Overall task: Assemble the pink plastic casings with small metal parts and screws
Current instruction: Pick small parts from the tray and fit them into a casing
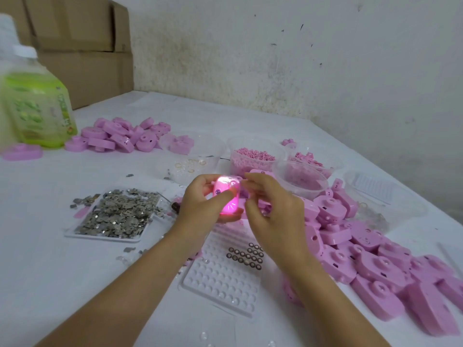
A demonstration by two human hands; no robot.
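The left hand (pixel 200 206) grips a pink casing (pixel 226 194) above the table, thumb pressed across its face; the casing glows bright pink. The right hand (pixel 273 211) sits just right of it, fingers loosely curled; whether they pinch anything cannot be told. Beneath lies a white dimpled tray (pixel 220 279) with some button cells (pixel 246 256). Left is a tray of metal parts (pixel 117 214); right, a heap of casings (pixel 375 259).

Soft, even, diffuse light fills the scene, with only faint shadows on the white table (pixel 75 259). The lit pink casing (pixel 226 196) glows to overexposure, washing out its details. The green bottle (pixel 37 108) at far left is blurred, and the edges bend with wide-angle distortion.
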